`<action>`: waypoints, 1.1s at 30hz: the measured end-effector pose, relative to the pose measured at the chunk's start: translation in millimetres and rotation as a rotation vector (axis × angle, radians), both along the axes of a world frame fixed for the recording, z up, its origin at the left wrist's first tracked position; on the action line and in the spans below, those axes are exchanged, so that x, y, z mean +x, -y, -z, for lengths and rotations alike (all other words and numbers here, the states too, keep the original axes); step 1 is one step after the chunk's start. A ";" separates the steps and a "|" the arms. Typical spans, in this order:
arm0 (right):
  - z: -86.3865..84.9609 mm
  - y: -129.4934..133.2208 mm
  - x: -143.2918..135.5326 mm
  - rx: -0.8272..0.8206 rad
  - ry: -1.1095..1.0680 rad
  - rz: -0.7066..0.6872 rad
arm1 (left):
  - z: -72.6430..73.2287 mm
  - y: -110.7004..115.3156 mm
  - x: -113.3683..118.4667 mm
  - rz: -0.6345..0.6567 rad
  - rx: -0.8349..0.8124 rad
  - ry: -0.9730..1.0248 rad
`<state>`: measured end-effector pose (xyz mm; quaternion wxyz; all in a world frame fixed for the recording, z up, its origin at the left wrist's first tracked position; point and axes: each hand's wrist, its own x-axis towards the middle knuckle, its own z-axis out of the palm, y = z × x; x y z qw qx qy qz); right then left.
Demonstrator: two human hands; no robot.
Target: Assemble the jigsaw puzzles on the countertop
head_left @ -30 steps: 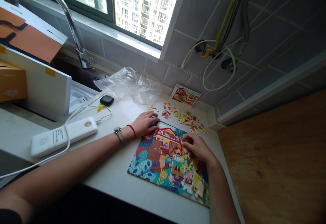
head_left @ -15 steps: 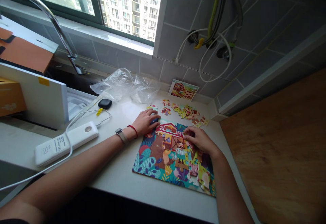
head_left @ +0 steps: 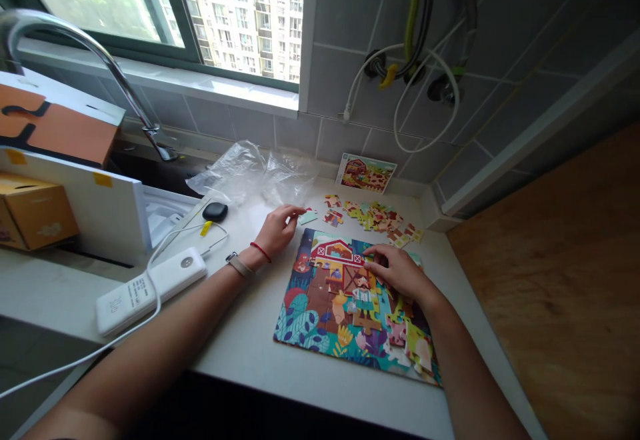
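Note:
On the counter lies a jigsaw puzzle (head_left: 320, 307) in its dark board, with a red barn and a farmer assembled. Some pieces on its right side sit loose or overlapping. Beyond the board's top left corner, my left hand (head_left: 277, 232) pinches at the left edge of a pale puzzle piece (head_left: 309, 216). My right hand (head_left: 397, 270) rests over the upper right of the puzzle, thumb and forefinger curled close together beside the barn roof; anything between them is hidden. More loose pieces (head_left: 377, 217) are heaped behind the board.
A picture card (head_left: 367, 172) leans on the tiled wall. Crumpled clear plastic (head_left: 240, 173) lies behind my left hand. To the left are a black case (head_left: 215, 211), a white power bank (head_left: 150, 290) with cable, boxes (head_left: 37, 210) and a faucet (head_left: 117, 70). A wooden panel (head_left: 560, 280) borders the right.
My left hand has left the puzzle's top left corner and moved to the pale piece beyond it. My right hand stays near the barn roof. The whole view has shifted slightly.

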<state>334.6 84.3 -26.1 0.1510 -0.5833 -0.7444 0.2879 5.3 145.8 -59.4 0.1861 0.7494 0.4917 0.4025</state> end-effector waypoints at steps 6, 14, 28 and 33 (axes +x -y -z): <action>0.3 2.6 -6.9 0.056 0.051 -0.042 | -5.1 9.2 -7.3 0.315 -0.075 -0.400; 5.7 4.7 -14.5 0.072 0.049 -0.028 | -12.5 12.2 -12.2 0.461 -0.135 -0.407; 11.7 7.0 -25.9 0.161 0.035 -0.067 | -23.5 8.8 -27.5 0.531 -0.311 -0.309; 11.8 8.1 -28.0 0.180 0.031 -0.068 | -24.5 6.4 -31.8 0.543 -0.314 -0.294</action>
